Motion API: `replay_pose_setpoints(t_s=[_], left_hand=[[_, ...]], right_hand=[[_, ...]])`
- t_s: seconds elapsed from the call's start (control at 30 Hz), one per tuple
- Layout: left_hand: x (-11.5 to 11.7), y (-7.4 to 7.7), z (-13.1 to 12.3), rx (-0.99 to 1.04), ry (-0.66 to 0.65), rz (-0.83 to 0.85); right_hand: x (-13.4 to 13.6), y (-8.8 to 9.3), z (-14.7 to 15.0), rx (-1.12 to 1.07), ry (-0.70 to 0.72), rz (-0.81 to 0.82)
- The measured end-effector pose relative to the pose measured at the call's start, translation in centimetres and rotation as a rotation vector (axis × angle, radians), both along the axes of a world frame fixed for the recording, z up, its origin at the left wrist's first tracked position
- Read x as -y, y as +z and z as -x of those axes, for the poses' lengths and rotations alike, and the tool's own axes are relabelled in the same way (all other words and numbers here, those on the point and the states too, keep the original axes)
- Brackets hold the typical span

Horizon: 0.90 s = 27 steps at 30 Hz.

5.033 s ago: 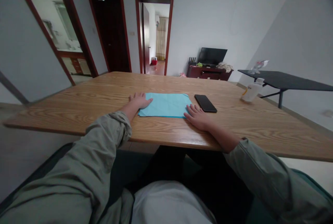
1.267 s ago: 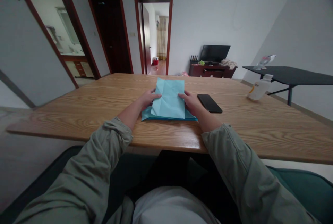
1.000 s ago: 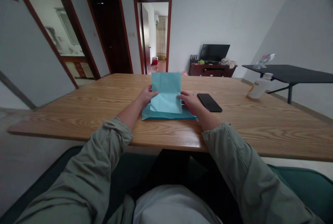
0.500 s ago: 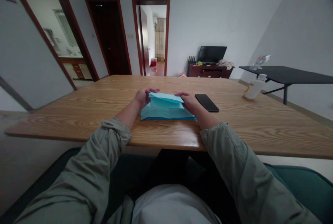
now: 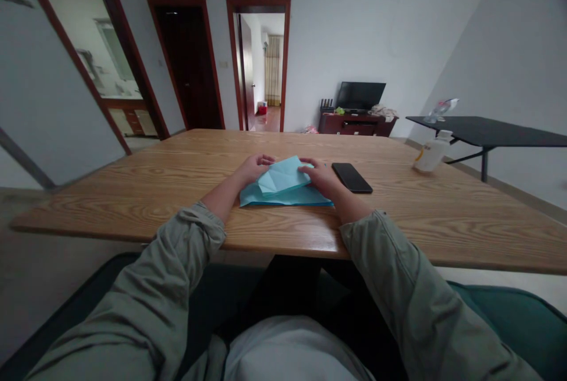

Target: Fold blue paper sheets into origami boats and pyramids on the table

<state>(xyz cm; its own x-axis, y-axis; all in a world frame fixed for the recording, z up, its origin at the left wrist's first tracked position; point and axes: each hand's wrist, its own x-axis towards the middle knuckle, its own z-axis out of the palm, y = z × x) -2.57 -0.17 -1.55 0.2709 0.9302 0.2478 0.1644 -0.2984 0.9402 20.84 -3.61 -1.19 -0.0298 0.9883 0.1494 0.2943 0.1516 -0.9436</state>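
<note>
A folded light blue paper (image 5: 283, 176) is tilted over a larger light blue sheet (image 5: 301, 195) lying flat on the wooden table. My right hand (image 5: 319, 175) grips the folded paper at its right end, thumb over the top face. At the upper left edge, my left hand (image 5: 256, 169) has its fingers curled against the same paper; part of its grip is hidden. A darker blue edge shows along the front of the larger sheet.
Just right of my right hand lies a black phone (image 5: 351, 178). Farther right on the wooden table (image 5: 168, 192) a translucent white bottle (image 5: 432, 153) leans. Beyond it stands a black table (image 5: 487, 130). A television (image 5: 360, 96) rests on a cabinet by the far wall.
The folded paper has turned and now shows a broad slanted face, where its layered front edge was seen before. Both hands have shifted slightly with it. The larger sheet stays put.
</note>
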Motion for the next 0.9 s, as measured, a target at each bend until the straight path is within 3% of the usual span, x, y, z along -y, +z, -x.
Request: replay_pose_setpoints(t_s=[0.1, 0.23, 0.37, 0.5, 0.63, 0.73, 0.9], left_hand=[[-0.1, 0.0, 0.1, -0.189, 0.082, -0.167], [0.1, -0.3, 0.2, -0.49, 0.087, -0.433], [0.6, -0.3, -0.3, -0.648, 0.079, -0.52], [1.6, -0.4, -1.6, -0.736, -0.062, -0.509], [1.9, -1.2, -2.9, -0.918, -0.177, -0.296], [1.7, -1.6, -3.1, -0.989, -0.191, -0.223], [1.6, -1.6, -3.0, -1.043, -0.2, -0.227]], right_hand=[[0.1, -0.2, 0.3, 0.117, -0.027, -0.016], [-0.7, -0.9, 0.2, 0.395, -0.049, -0.162], [-1.3, -1.6, -0.2, 0.51, -0.092, -0.21], [-1.4, -1.7, -0.5, 0.613, -0.103, -0.203], [-1.4, -1.5, -0.7, 0.736, -0.098, -0.174], [-1.4, -1.5, -0.9, 0.843, -0.122, -0.154], [-1.3, -2.2, -0.8, 1.041, 0.041, -0.052]])
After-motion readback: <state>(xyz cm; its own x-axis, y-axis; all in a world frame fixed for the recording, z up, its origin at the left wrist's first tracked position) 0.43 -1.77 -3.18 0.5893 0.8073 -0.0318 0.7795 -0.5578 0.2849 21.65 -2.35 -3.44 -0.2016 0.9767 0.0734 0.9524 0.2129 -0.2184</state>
